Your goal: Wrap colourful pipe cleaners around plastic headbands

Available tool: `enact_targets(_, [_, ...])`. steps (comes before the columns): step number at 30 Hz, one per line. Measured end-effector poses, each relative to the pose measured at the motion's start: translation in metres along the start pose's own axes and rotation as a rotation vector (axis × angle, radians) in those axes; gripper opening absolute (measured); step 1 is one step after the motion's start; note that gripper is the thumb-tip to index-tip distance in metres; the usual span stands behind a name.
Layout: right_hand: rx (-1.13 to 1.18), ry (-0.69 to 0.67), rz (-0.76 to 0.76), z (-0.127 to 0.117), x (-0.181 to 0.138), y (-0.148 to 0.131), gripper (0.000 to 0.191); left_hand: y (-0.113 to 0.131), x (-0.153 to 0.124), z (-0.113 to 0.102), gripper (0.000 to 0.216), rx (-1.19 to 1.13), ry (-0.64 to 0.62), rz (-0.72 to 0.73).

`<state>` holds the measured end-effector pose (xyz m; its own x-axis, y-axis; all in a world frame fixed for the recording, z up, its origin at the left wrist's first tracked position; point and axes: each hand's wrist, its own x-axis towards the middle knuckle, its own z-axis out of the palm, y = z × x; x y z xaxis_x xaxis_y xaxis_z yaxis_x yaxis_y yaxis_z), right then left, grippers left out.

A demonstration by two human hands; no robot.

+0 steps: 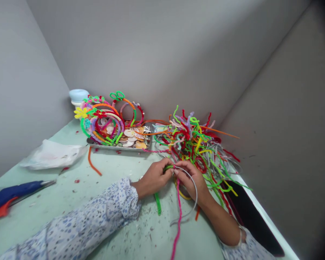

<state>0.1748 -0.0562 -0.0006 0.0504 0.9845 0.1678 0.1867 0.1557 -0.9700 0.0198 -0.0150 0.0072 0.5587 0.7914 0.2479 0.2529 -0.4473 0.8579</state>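
My left hand and my right hand meet over the pale green table, fingers pinched together. Between them they grip a thin grey headband and fuzzy pipe cleaners. A green pipe cleaner hangs from my left hand's fingers. A pink pipe cleaner trails down from my right hand toward the near edge. Just behind my hands lies a tangled heap of coloured pipe cleaners.
A metal tray at the back holds finished decorated headbands and paper shapes. A blue glue gun lies at the left edge, a crumpled plastic bag behind it. A loose orange pipe cleaner lies nearby. Grey walls enclose the table.
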Motion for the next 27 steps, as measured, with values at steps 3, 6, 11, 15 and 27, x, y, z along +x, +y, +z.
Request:
enact_targets(3, [-0.001, 0.004, -0.014, 0.000, 0.000, 0.001, 0.013, 0.001, 0.000, 0.000, 0.015, 0.017, 0.015, 0.004])
enact_targets(6, [-0.017, -0.006, -0.039, 0.000, 0.001, 0.003, 0.012, 0.002, 0.000, -0.001, 0.020, 0.031, 0.024, 0.023])
enact_targets(11, [-0.064, 0.001, -0.037, 0.000, 0.002, 0.005, 0.013, 0.001, 0.000, -0.002, 0.026, 0.067, 0.008, 0.055])
enact_targets(15, [-0.109, 0.000, -0.055, -0.001, 0.002, 0.007, 0.015, 0.001, 0.002, -0.003, 0.029, 0.049, -0.017, 0.037])
enact_targets(27, [-0.287, 0.049, -0.139, -0.002, -0.002, 0.012, 0.014, 0.000, 0.005, 0.001, 0.022, -0.381, -0.054, -0.108])
